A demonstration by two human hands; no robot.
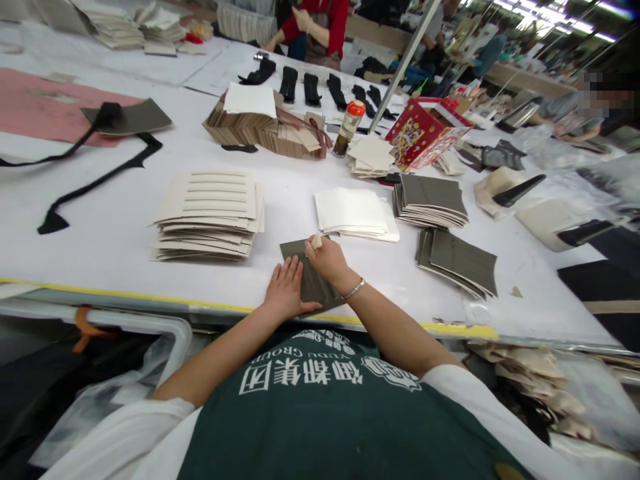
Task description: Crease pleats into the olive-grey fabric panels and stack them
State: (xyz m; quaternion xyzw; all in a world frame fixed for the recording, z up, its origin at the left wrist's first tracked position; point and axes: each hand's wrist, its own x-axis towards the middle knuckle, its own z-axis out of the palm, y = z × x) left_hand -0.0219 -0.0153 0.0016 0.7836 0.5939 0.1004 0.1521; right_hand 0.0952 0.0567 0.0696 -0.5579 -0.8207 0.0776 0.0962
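Observation:
A dark grey-green panel [313, 283] lies flat at the table's front edge, right before me. My left hand [287, 291] rests palm down on its left side, fingers stretched out and thumb along the near edge. Over the panel's far right part, my right hand [331, 263] is closed, with a bracelet on its wrist. A small pale bit shows at its fingertips; whether it is a held tool or a finger covering I cannot tell. Just beyond is a stack of white sheets [350, 210]. To the left stands a taller stack of cream panels [207, 217] with slits on top.
Dark panels form two stacks [434, 200] [463, 260] at the right. Farther back are bundled brown cards [250, 127], a red-lidded jar [349, 128] and a red box [423, 133]. Black straps [95, 180] lie left. A person in red [320, 30] works across the table.

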